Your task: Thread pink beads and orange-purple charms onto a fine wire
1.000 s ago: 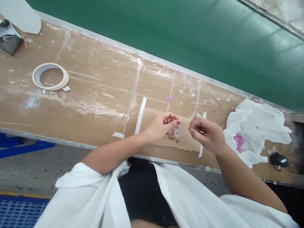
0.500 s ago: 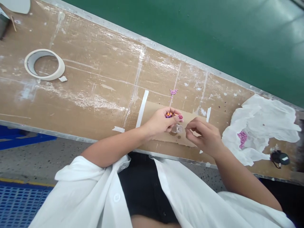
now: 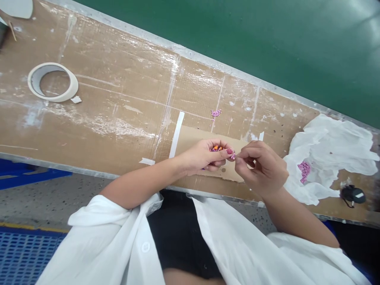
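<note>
My left hand (image 3: 209, 156) is closed around a small orange-and-purple object (image 3: 216, 148), mostly hidden by the fingers, so its kind cannot be told. Tiny pink pieces (image 3: 233, 156) show at that hand's thumb tip. My right hand (image 3: 261, 168) is pinched right beside them, fingertips close to the left thumb. Whatever the pinch holds, if anything, is too small to make out. Below both hands lies a brown cardboard sheet (image 3: 190, 138) with white tape (image 3: 177, 134) along its left edge. Just beyond it sits a little heap of pink-purple beads (image 3: 216, 113).
At the right, crumpled white paper (image 3: 335, 146) carries more pink-purple beads (image 3: 304, 171). A black round item (image 3: 352, 194) stands near it. A roll of masking tape (image 3: 74, 85) lies at the left on the cardboard-covered table (image 3: 124, 87). A thin stick (image 3: 12, 31) is at the far left.
My right hand has moved up and left to meet the left fingertips. My left hand has shifted slightly right and down. The clear little container between the hands is no longer visible.
</note>
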`<state>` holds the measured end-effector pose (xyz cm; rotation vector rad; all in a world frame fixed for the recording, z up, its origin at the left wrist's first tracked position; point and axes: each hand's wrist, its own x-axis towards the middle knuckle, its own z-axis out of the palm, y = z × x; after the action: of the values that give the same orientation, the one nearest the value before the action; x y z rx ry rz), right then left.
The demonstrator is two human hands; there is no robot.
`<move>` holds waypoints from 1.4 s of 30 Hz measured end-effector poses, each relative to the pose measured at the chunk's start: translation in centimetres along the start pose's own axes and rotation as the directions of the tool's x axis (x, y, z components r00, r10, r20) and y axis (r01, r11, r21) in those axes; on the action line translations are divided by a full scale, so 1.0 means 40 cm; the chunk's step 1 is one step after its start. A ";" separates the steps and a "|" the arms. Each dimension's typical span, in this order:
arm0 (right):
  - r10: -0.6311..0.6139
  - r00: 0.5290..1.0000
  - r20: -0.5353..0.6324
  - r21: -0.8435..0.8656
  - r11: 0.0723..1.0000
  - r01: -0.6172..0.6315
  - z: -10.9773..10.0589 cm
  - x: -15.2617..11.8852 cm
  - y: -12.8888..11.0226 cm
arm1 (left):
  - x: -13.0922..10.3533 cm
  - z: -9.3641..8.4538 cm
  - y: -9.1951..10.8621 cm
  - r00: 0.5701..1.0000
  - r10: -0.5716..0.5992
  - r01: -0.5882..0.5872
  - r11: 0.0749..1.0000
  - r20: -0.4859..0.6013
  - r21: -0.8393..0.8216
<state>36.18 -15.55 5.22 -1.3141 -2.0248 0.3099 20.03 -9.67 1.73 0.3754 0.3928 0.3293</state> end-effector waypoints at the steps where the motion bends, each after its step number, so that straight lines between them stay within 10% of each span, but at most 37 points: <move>1: -0.003 1.000 0.005 -0.004 1.000 0.003 -0.001 0.000 0.000 | 0.000 0.000 0.000 1.000 0.001 -0.001 1.000 -0.002 0.007; 15: -0.026 1.000 0.003 -0.023 0.999 0.026 0.009 -0.014 -0.011 | -0.006 0.011 -0.007 0.991 -0.008 0.026 0.991 -0.133 0.135; 25: 0.033 0.992 -0.120 0.089 0.996 -0.022 -0.011 -0.038 0.022 | 0.001 -0.008 0.000 0.990 0.138 -0.143 0.972 0.038 0.189; 33: 0.491 0.771 -0.407 0.324 0.866 -0.380 0.006 -0.056 0.189 | 0.007 -0.014 0.043 0.951 0.233 -0.257 0.961 -0.203 -0.100; 37: 0.636 0.727 -0.259 0.523 0.725 -0.448 0.006 -0.074 0.209 | 0.025 -0.014 0.101 0.822 0.211 -0.348 0.921 -0.528 -0.173; 42: 0.681 0.697 -0.225 0.615 0.654 -0.441 -0.011 -0.087 0.208 | 0.132 -0.051 0.266 0.576 0.497 -0.485 0.847 -0.650 0.218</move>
<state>43.20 -14.86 -0.40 -1.4703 -0.9751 0.7276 21.25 2.26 2.74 0.3642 1.0406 1.0427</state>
